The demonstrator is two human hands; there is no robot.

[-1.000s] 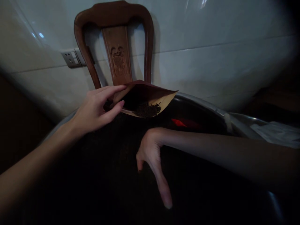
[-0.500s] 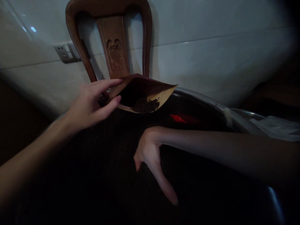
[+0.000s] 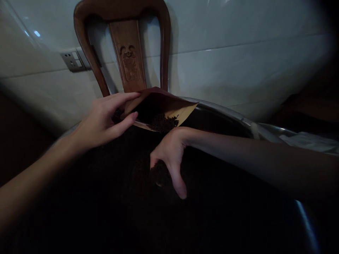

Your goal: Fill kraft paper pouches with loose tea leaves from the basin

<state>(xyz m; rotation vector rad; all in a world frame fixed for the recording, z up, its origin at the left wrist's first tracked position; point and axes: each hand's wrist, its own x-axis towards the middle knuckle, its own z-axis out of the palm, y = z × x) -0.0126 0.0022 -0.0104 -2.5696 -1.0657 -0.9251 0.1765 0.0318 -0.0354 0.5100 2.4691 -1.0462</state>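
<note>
A paper bag (image 3: pixel 159 95) is gripped at its side by the left hand (image 3: pixel 106 121), thumb and fingers pinched on it, its mouth gaping; dark leaves (image 3: pixel 162 123) are held inside. At about five o'clock from the bag, the right hand (image 3: pixel 171 151) is half curled, thumb apart; in such gloom, whether anything is grasped cannot be told. Beyond the metal tub rim (image 3: pixel 227 113), a chair (image 3: pixel 132 60) is seen at eleven o'clock, a wall socket (image 3: pixel 72 60) at ten.

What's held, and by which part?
Left hand: paper bag, by the left side of its open mouth. Right hand: curled around dark leaves; grip unclear.
</note>
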